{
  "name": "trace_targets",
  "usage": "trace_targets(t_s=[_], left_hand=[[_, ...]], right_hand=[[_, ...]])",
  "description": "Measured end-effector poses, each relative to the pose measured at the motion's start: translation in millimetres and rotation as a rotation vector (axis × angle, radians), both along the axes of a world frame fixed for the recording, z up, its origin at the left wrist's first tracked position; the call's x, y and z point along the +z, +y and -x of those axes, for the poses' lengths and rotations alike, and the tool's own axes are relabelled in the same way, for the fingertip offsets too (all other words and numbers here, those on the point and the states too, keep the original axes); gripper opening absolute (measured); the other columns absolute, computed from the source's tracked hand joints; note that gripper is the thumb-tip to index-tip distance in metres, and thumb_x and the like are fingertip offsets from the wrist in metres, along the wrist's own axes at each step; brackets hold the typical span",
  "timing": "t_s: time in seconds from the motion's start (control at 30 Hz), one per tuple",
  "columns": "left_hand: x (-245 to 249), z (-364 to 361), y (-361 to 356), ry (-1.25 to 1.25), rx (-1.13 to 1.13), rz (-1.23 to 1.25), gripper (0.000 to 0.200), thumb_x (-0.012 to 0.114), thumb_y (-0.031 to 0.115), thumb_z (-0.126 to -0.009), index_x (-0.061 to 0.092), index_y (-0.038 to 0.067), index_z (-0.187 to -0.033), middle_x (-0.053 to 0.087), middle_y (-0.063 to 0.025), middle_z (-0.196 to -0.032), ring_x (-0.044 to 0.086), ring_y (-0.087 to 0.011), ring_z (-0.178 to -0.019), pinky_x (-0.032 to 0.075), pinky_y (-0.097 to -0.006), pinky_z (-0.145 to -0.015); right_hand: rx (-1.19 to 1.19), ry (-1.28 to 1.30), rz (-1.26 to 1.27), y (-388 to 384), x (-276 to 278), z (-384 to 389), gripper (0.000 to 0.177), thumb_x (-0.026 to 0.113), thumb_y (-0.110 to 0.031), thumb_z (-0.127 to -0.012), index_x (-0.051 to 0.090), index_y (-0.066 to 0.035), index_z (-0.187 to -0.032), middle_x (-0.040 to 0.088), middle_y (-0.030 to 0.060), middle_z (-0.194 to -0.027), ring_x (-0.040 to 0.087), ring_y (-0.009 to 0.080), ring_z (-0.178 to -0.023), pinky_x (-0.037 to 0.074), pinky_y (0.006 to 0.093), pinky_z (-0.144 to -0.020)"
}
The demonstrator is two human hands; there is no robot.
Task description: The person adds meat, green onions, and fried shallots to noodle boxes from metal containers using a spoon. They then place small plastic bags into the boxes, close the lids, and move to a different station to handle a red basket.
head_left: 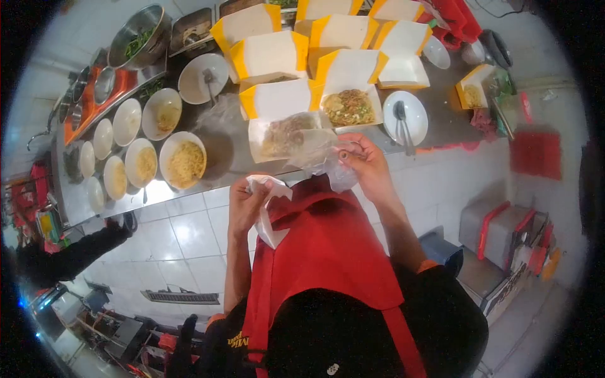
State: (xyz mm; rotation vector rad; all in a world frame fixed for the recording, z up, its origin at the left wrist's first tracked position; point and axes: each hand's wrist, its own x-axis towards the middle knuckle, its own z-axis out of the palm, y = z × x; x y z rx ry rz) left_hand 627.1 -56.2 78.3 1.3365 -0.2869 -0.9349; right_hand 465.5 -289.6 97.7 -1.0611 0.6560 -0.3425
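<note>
My left hand (249, 200) is closed on a white paper sheet (272, 217) in front of the red apron. My right hand (364, 165) pinches a clear plastic bag (328, 160), which hangs over the counter's front edge and partly covers the nearest box. That open yellow-and-white box (257, 142) holds food, seen through the plastic. Behind it to the right, another open box (372, 113) contains noodles with brown and green toppings. A white plate (413, 107) with two spoons lies to the right of the boxes.
Several open boxes (271, 53) stand at the back of the counter (217, 165). Bowls, some with noodles (187, 165), fill its left part. A metal bowl of greens (140, 41) is at the back left. Another person's dark sleeve (88, 249) reaches in at the left.
</note>
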Motion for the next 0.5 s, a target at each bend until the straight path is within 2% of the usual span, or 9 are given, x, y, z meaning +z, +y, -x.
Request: trace_targets(t_s=[0.07,0.1,0.13,0.17,0.27,0.3,0.33,0.43,0.5], left_hand=[[-1.6,2.3,-9.8,-0.024,-0.039,-0.052,0.02,0.068,0.019,-0.091,0.068,0.001,-0.1,0.069,-0.004,-0.086,0.063,-0.0099,-0.077,0.05,-0.0241,-0.068],[4.1,3.9,-17.2,0.017,-0.047,-0.011,0.03,0.07,0.025,-0.09,0.066,0.001,-0.106,0.069,-0.0047,-0.089,0.064,-0.0105,-0.08,0.051,-0.0248,-0.07],[6.8,5.7,-23.6,0.061,-0.055,0.026,0.039,0.071,0.031,-0.088,0.064,0.001,-0.112,0.069,-0.0054,-0.091,0.064,-0.0111,-0.083,0.051,-0.0254,-0.073],[4.1,3.2,-29.3,0.032,-0.144,0.007,0.061,0.074,0.045,-0.083,0.058,0.001,-0.123,0.068,-0.0071,-0.098,0.063,-0.0127,-0.089,0.051,-0.0278,-0.08],[-11.6,12.6,-72.9,0.091,-0.322,0.017,0.072,0.076,0.052,-0.078,0.056,0.001,-0.125,0.067,-0.0069,-0.101,0.063,-0.0145,-0.092,0.05,-0.0292,-0.084],[3.4,19.6,-93.1,0.193,-0.39,0.013,0.059,0.076,0.044,-0.081,0.058,0.001,-0.119,0.066,-0.0054,-0.1,0.062,-0.0138,-0.091,0.049,-0.0293,-0.083],[-2.4,29.1,-110.5,0.193,-0.381,0.011,0.059,0.076,0.044,-0.081,0.058,0.001,-0.119,0.066,-0.0054,-0.1,0.062,-0.0138,-0.091,0.049,-0.0293,-0.083],[-32.2,52.1,-147.3,0.525,-0.25,0.03,0.025,0.071,0.022,-0.088,0.062,0.004,-0.105,0.066,-0.0024,-0.093,0.061,-0.0109,-0.082,0.049,-0.0273,-0.074],[-40.8,50.9,-157.9,0.478,-0.235,0.006,0.023,0.071,0.021,-0.088,0.063,0.005,-0.102,0.066,-0.0023,-0.091,0.061,-0.0106,-0.08,0.049,-0.0273,-0.072]], right_hand=[[0.146,0.054,0.075,-18.3,13.8,8.4,0.042,0.066,-0.004,-0.085,0.053,-0.003,-0.126,0.066,0.009,-0.109,0.062,0.0147,-0.097,0.05,0.0279,-0.082],[0.145,0.054,0.076,-29.3,27.9,9.4,0.042,0.066,-0.004,-0.085,0.053,-0.003,-0.126,0.066,0.009,-0.109,0.062,0.0147,-0.097,0.05,0.0279,-0.082],[0.327,0.034,0.035,-39.9,46.0,10.2,0.045,0.066,-0.006,-0.085,0.053,-0.003,-0.128,0.065,0.0093,-0.113,0.062,0.016,-0.102,0.049,0.0286,-0.085],[0.51,0.013,-0.01,-49.1,54.1,12.4,0.048,0.067,-0.009,-0.084,0.052,-0.003,-0.129,0.064,0.0096,-0.116,0.062,0.0172,-0.107,0.049,0.0293,-0.087],[0.506,-0.05,-0.052,-76.6,48.5,5.9,0.053,0.067,-0.014,-0.083,0.05,-0.004,-0.132,0.066,0.012,-0.117,0.062,0.0124,-0.102,0.046,0.0243,-0.087],[0.512,-0.05,-0.054,-90.8,43.5,5.1,0.053,0.067,-0.014,-0.083,0.05,-0.004,-0.132,0.066,0.012,-0.117,0.062,0.0124,-0.102,0.046,0.0243,-0.087],[0.563,-0.067,-0.062,-105.6,35.3,3.6,0.054,0.067,-0.015,-0.083,0.049,-0.004,-0.133,0.065,0.0123,-0.117,0.061,0.014,-0.107,0.046,0.0249,-0.089],[0.602,-0.062,-0.061,-141.3,26.3,3.7,0.054,0.066,-0.013,-0.084,0.048,-0.003,-0.133,0.065,0.0125,-0.118,0.061,0.0158,-0.111,0.046,0.0249,-0.091],[0.59,-0.033,-0.052,-161.5,18.9,6.6,0.052,0.065,-0.011,-0.085,0.048,-0.002,-0.133,0.065,0.0124,-0.118,0.062,0.0159,-0.11,0.046,0.0243,-0.09]])
